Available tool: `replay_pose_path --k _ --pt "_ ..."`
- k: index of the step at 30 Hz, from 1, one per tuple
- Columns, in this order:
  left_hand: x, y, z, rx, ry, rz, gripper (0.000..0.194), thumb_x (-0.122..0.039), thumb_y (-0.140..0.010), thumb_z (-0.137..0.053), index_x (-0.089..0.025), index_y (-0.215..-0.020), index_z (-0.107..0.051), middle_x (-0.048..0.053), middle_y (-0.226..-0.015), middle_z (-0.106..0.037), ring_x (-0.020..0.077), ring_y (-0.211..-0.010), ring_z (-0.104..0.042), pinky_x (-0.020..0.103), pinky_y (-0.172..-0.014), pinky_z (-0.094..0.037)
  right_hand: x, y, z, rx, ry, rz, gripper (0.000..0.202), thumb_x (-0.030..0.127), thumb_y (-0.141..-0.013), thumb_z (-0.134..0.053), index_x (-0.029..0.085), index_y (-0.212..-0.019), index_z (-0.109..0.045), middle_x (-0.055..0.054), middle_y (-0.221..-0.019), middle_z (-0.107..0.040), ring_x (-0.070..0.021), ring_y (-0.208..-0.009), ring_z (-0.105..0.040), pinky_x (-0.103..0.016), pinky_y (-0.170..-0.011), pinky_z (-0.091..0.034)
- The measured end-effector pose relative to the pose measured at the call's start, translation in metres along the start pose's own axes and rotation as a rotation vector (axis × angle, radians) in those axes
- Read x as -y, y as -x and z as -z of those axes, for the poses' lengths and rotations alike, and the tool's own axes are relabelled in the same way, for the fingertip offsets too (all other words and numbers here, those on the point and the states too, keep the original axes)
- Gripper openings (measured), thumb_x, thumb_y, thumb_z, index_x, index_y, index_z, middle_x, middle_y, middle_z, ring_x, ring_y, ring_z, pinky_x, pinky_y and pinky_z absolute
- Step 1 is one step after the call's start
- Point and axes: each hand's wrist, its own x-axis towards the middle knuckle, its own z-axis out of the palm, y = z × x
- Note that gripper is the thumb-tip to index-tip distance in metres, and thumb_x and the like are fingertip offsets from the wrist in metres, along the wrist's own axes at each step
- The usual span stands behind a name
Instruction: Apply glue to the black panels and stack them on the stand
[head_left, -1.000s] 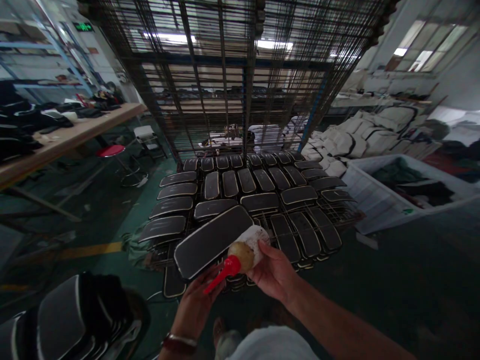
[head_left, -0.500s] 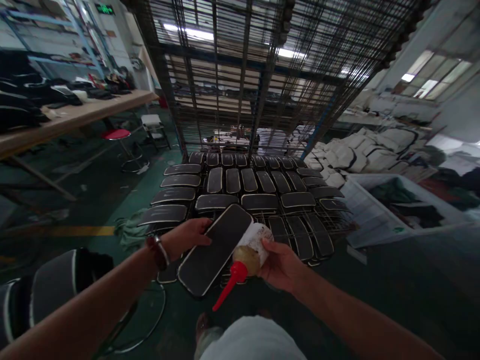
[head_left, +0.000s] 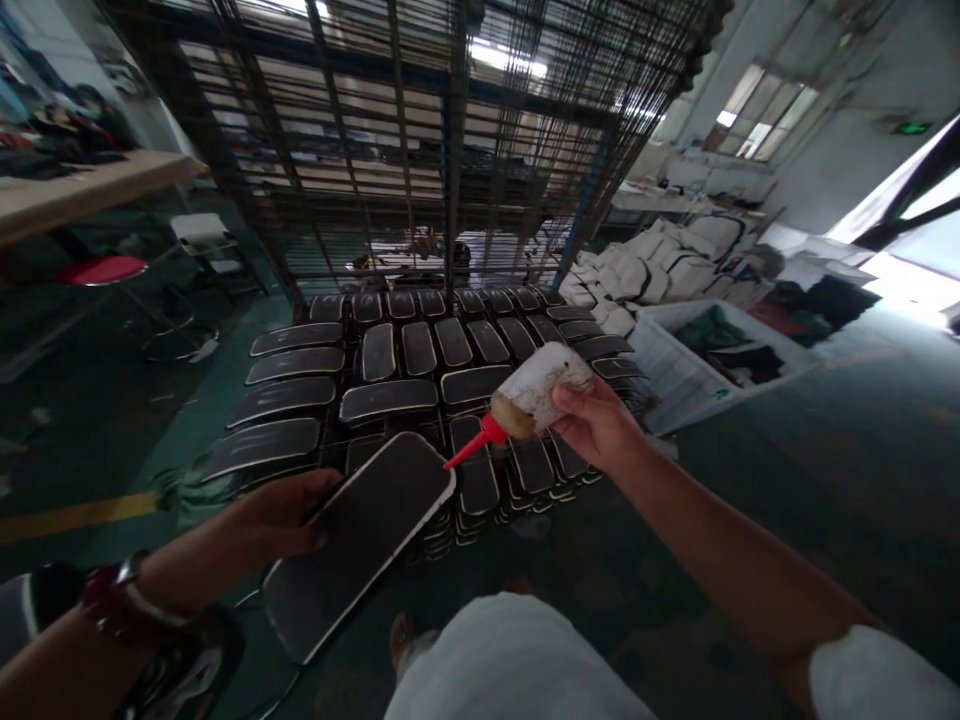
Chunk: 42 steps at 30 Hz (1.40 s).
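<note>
A dark rounded panel with a pale edge (head_left: 367, 540) is tilted in my left hand (head_left: 289, 515), which grips it by its upper left side. My right hand (head_left: 600, 425) is wrapped round a white, stained squeeze bottle (head_left: 544, 385) with a red nozzle. The nozzle's tip is at the panel's upper right corner; whether it touches is hard to tell. Behind them, many similar dark panels (head_left: 386, 400) lie in rows on a wire rack.
A tall metal grid (head_left: 450, 150) stands behind the rows. At the right are a white bin (head_left: 667, 355) with dark cloth and a heap of white pieces (head_left: 652, 260). A table (head_left: 97, 190), a red stool (head_left: 103, 270) and a white chair (head_left: 199, 232) are at the left.
The view has turned to the right. The bottle has swung up and its nozzle now points at the panel's upper right corner; the panel has moved left and down in the view.
</note>
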Motion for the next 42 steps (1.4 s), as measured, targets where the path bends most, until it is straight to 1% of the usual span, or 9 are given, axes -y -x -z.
replay_pose_path --k 4,9,12,16,19,21,26,31,42 --pt "0.004 0.001 0.001 0.122 -0.164 -0.010 0.050 -0.029 -0.071 -0.080 -0.030 -0.121 -0.079 0.009 -0.091 -0.082 0.0381 -0.099 -0.078 0.045 -0.078 -0.066 0.007 -0.004 -0.005 0.046 0.044 0.051 0.057 0.026 -0.064 -0.100 0.028 -0.116 -0.074 0.002 -0.096 -0.076 -0.0172 -0.083 -0.071 -0.027 -0.070 -0.062" --pt "-0.001 -0.003 0.021 0.334 -0.440 0.027 0.042 -0.026 -0.074 -0.088 -0.029 -0.116 -0.084 0.009 -0.104 -0.084 0.0372 -0.105 -0.077 0.045 -0.092 -0.063 0.008 -0.005 -0.003 0.052 0.068 0.086 0.057 0.023 -0.063 -0.100 0.030 -0.114 -0.077 0.003 -0.101 -0.076 -0.0160 -0.089 -0.069 -0.025 -0.078 -0.060" --pt "-0.003 -0.008 0.031 0.410 -0.489 0.071 0.041 -0.028 -0.078 -0.088 -0.030 -0.119 -0.084 0.009 -0.112 -0.084 0.0364 -0.104 -0.078 0.047 -0.095 -0.062 0.002 -0.002 0.000 0.047 0.053 0.063 0.057 0.024 -0.064 -0.100 0.029 -0.115 -0.077 0.002 -0.101 -0.076 -0.0164 -0.087 -0.069 -0.026 -0.077 -0.060" --pt "0.001 -0.010 0.032 0.357 -0.445 0.050 0.043 -0.026 -0.075 -0.090 -0.032 -0.117 -0.085 0.008 -0.114 -0.084 0.0359 -0.104 -0.077 0.046 -0.094 -0.062 -0.012 0.002 0.002 -0.054 -0.016 0.071 0.054 0.028 -0.067 -0.099 0.030 -0.115 -0.075 0.002 -0.097 -0.076 -0.0178 -0.083 -0.071 -0.028 -0.072 -0.062" --pt "0.003 -0.009 0.029 0.332 -0.422 0.041 0.040 -0.027 -0.072 -0.092 -0.033 -0.111 -0.087 0.007 -0.112 -0.085 0.0354 -0.101 -0.078 0.044 -0.091 -0.063 -0.021 0.004 0.002 -0.125 -0.059 0.098 0.052 0.030 -0.069 -0.099 0.030 -0.115 -0.074 0.002 -0.098 -0.076 -0.0182 -0.084 -0.072 -0.031 -0.073 -0.064" --pt "0.003 -0.010 0.027 0.335 -0.414 0.048 0.039 -0.028 -0.071 -0.093 -0.033 -0.110 -0.087 0.007 -0.111 -0.085 0.0357 -0.101 -0.079 0.044 -0.090 -0.063 -0.025 0.006 0.002 -0.149 -0.070 0.115 0.050 0.029 -0.069 -0.099 0.029 -0.112 -0.074 0.002 -0.097 -0.076 -0.0177 -0.083 -0.072 -0.029 -0.072 -0.065" --pt "0.004 -0.011 0.025 0.315 -0.393 0.059 0.038 -0.029 -0.069 -0.094 -0.030 -0.106 -0.087 0.008 -0.111 -0.085 0.0352 -0.100 -0.079 0.043 -0.088 -0.064 -0.029 0.011 -0.001 -0.144 -0.072 0.068 0.047 0.032 -0.072 -0.098 0.027 -0.111 -0.072 0.002 -0.090 -0.075 -0.0177 -0.073 -0.070 -0.026 -0.055 -0.061" --pt "0.007 -0.012 0.023 0.324 -0.326 0.088 0.035 -0.028 -0.070 -0.094 -0.028 -0.104 -0.084 0.006 -0.105 -0.086 0.0330 -0.092 -0.080 0.042 -0.083 -0.066 -0.035 0.014 -0.004 -0.251 -0.077 0.116 0.043 0.033 -0.075 -0.096 0.026 -0.108 -0.070 0.001 -0.093 -0.074 -0.0186 -0.076 -0.071 -0.027 -0.056 -0.062" --pt "0.012 -0.013 0.015 0.235 -0.248 0.118 0.044 -0.025 -0.063 -0.097 -0.021 -0.101 -0.075 0.009 -0.103 -0.086 0.0301 -0.082 -0.081 0.040 -0.072 -0.068 -0.047 0.036 -0.019 -0.246 -0.110 0.059 0.046 0.032 -0.075 -0.096 0.025 -0.113 -0.070 0.001 -0.093 -0.074 -0.0177 -0.077 -0.071 -0.025 -0.057 -0.062"
